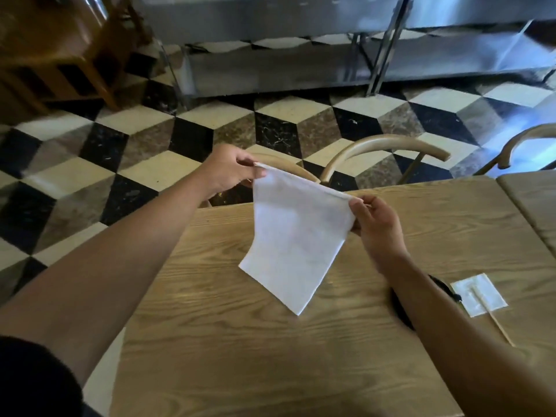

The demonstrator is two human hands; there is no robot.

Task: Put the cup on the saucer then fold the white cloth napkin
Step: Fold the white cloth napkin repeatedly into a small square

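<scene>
A white cloth napkin [296,236] hangs in the air over the wooden table [270,356], its lower edge touching the tabletop. My left hand [230,171] pinches its upper left corner. My right hand [376,224] pinches the upper right corner. The cloth's top edge runs taut between the two hands. A dark round thing [400,308], perhaps the saucer, shows partly under my right forearm. I can make out no cup.
A small white packet with a wooden stick [478,294] lies on the table at the right. A second table [532,203] adjoins on the right. Two wooden chair backs [388,145] stand at the far edge. Beyond is checkered floor and a steel counter.
</scene>
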